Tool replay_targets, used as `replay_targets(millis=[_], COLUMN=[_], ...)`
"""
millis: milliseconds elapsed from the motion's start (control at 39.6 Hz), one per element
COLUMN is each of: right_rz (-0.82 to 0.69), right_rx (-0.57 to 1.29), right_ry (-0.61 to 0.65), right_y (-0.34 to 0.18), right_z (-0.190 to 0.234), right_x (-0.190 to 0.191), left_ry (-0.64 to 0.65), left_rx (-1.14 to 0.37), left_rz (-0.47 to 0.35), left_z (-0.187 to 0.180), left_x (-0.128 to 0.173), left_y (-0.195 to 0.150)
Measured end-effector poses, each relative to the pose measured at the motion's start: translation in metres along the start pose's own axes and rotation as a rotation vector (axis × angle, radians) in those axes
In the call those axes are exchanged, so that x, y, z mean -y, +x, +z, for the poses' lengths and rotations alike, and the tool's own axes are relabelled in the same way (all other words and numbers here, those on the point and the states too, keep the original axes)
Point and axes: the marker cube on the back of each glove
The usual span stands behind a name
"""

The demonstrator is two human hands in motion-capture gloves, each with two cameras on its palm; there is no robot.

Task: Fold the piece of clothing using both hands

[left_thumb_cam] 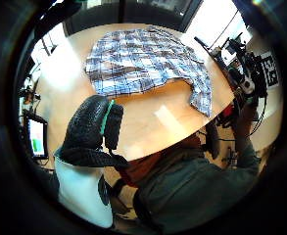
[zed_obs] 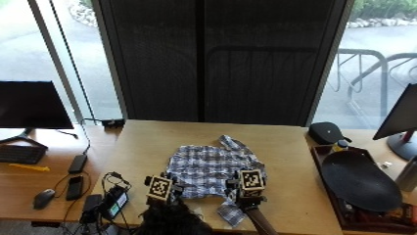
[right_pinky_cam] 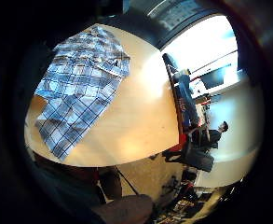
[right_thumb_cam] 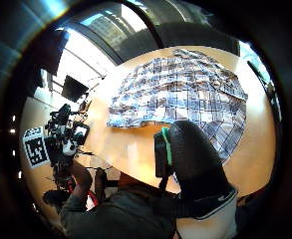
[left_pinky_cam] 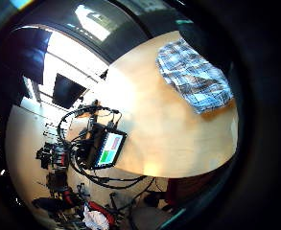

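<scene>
Lying flat on the table (zed_obs: 287, 161), the shirt (zed_obs: 212, 171) is not folded yet, both hands hover empty with loose fingers, and next must grab its edge.

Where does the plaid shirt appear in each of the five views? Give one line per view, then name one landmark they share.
Outside view: plaid shirt spread on the wooden table, beyond both hands.
Left little finger side: on the table, near its edge.
Left thumb side: spread beyond a gloved hand, shirt at.
Right little finger side: draped to the table's edge.
Right thumb side: spread beyond a gloved hand, shirt at.
Shared landmark: the table.
</scene>
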Motion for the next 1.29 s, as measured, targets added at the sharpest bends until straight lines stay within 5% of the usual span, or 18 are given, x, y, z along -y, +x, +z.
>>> replay_targets(millis=[152,379,632,758,1289], right_rz=[0.002,0.009,-0.015,-0.039,-0.038], right_rx=[0.014,0.014,-0.003,-0.007,0.011], right_ry=[-0.008,-0.010,0.005,-0.028,-0.333], right_y=[0.001,0.003,0.005,0.003,0.023], right_z=[0.002,-0.003,0.003,0.003,0.096], right_x=[-0.002,-0.008,-0.001,-0.003,0.012], left_ry=[0.148,0.010,0.230,-0.006,-0.267], left_rx=[0.067,0.014,0.101,-0.016,-0.208], left_rz=[0.016,0.016,0.023,0.026,0.095], left_z=[-0.003,-0.004,-0.013,0.002,0.080], left_x=[0.025,0.004,0.037,0.013,0.050], left_y=[-0.006,0.003,-0.010,0.004,0.031])
